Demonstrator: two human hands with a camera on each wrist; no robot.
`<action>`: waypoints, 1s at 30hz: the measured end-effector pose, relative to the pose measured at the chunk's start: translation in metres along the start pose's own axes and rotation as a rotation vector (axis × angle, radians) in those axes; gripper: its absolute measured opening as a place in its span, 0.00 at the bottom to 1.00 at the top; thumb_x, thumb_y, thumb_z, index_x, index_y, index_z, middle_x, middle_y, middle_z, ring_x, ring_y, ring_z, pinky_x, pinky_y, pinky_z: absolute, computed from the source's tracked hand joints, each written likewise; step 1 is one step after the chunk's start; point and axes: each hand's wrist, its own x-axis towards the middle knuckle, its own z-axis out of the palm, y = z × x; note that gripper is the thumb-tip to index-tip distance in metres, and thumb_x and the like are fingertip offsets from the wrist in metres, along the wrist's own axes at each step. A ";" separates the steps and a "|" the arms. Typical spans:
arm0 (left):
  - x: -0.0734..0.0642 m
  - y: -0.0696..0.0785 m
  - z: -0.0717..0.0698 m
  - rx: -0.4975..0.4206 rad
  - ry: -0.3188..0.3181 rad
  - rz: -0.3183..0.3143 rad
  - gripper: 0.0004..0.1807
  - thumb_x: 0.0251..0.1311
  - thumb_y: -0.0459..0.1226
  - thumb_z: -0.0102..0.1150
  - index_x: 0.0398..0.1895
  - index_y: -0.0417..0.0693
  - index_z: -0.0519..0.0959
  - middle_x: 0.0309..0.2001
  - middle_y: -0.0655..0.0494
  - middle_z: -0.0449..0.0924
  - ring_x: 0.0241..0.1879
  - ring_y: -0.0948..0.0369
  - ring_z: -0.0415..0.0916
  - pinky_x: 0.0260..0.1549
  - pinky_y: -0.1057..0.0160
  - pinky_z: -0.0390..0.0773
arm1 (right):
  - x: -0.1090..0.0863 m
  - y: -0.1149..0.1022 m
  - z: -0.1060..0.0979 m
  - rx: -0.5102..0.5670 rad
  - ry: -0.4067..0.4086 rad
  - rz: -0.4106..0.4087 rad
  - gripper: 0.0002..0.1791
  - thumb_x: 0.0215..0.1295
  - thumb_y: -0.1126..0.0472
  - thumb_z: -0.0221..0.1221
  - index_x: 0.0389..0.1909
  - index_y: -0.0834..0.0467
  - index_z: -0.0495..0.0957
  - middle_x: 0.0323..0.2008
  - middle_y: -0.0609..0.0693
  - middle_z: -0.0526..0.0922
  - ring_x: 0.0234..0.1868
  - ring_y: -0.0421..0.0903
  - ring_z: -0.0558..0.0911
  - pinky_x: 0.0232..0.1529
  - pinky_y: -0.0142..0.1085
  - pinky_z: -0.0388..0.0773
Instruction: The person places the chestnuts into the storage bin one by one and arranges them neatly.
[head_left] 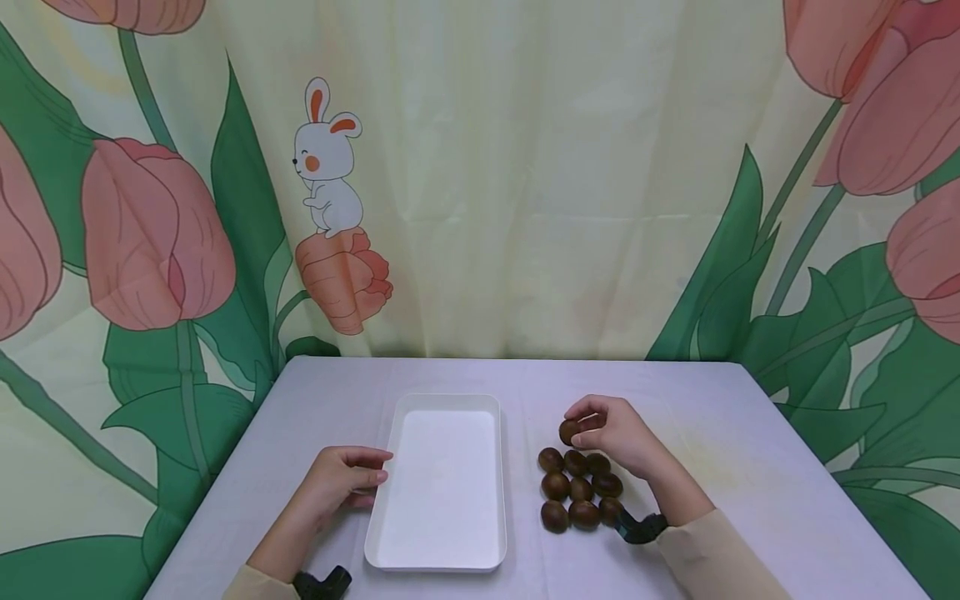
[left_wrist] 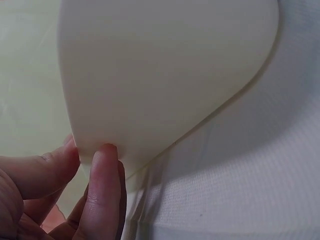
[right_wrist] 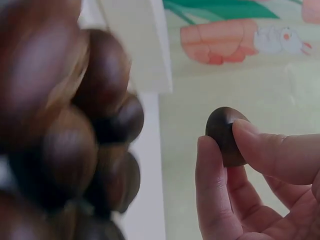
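Note:
A shallow white rectangular tray [head_left: 438, 566] lies on the table. At its left side my left hand [head_left: 337, 483] holds the rim, and the left wrist view shows fingertips against the edge and the outer wall [left_wrist: 150, 95]. My right hand [head_left: 618, 433] pinches a brown chestnut [head_left: 569, 431] between thumb and fingers, just beyond a group of chestnuts [head_left: 555, 485]. In the right wrist view the pinched chestnut [right_wrist: 225, 137] shows clearly, while the grouped chestnuts [right_wrist: 102, 70] are blurred and close to the camera.
A white cloth covers the table [head_left: 360, 375]. Behind it hangs a curtain [head_left: 517, 167] printed with tulips and a rabbit. Dark straps [head_left: 641, 528] sit on both wrists; the right one partly covers a chestnut.

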 end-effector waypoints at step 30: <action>0.001 0.001 -0.002 -0.047 -0.032 0.010 0.18 0.57 0.30 0.79 0.52 0.42 0.91 0.48 0.45 0.92 0.34 0.57 0.89 0.28 0.56 0.91 | 0.028 -0.059 0.086 0.021 -0.163 -0.151 0.15 0.59 0.71 0.71 0.45 0.53 0.88 0.46 0.52 0.91 0.47 0.47 0.88 0.46 0.39 0.82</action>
